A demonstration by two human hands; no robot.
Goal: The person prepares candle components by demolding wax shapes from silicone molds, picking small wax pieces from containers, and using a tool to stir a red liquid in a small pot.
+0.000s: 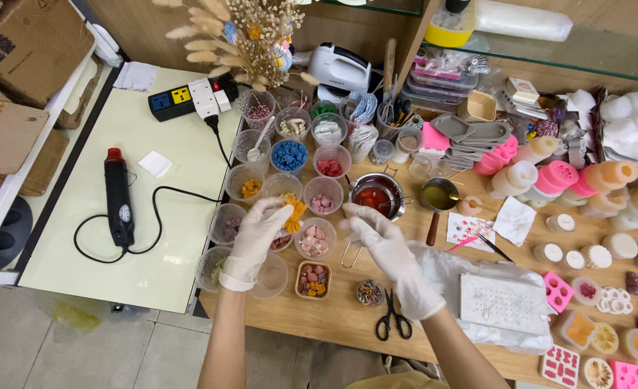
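L hand (255, 241) gloved, pinching orange dried flower (295, 211) over the cups (284, 185) | R hand (391, 261) gloved, fingers loosely curled, holding nothing, by red wax pot (374, 196) | scissors (393, 319) on desk (348, 317) nr R wrist

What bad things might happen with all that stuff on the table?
The left hand holds a small orange flower piece over many open clear cups; it might drop into the wrong cup. The metal pot of red liquid sits very near the right hand, so a bump might spill it. The black scissors lie close to the table edge, under the right forearm, and could get knocked off.
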